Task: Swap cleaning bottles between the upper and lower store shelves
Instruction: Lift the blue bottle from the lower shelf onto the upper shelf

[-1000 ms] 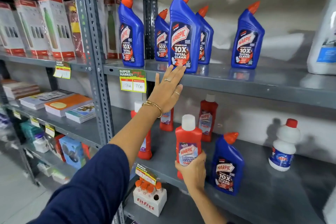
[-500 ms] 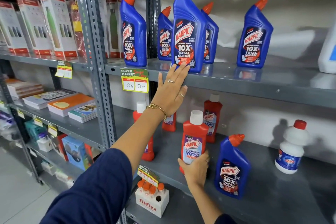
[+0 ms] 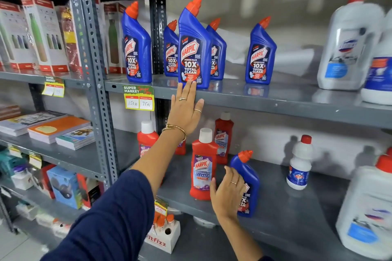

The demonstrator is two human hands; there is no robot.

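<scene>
Several blue Harpic toilet-cleaner bottles stand on the upper shelf (image 3: 275, 99). The biggest blue bottle (image 3: 194, 48) is at the front edge. My left hand (image 3: 185, 110) is raised flat, fingers apart, its fingertips touching that bottle's base. On the lower shelf (image 3: 286, 214) a red Harpic bathroom-cleaner bottle (image 3: 202, 167) stands upright beside a single blue Harpic bottle (image 3: 250, 174). My right hand (image 3: 228, 193) lies spread against the front of that lower blue bottle, thumb toward the red one, not closed around either.
Two more red bottles (image 3: 222, 135) (image 3: 146, 140) stand behind my left arm. A small white bottle (image 3: 299, 165) and large white jugs (image 3: 347, 44) (image 3: 367, 207) fill the right side. A grey upright post (image 3: 91, 70) and a price tag (image 3: 139, 97) sit left; a Fitfizz box (image 3: 164, 235) below.
My right hand has let go of the red bottle's base and moved right onto the lower blue bottle. My left hand stays at the big blue bottle's base.
</scene>
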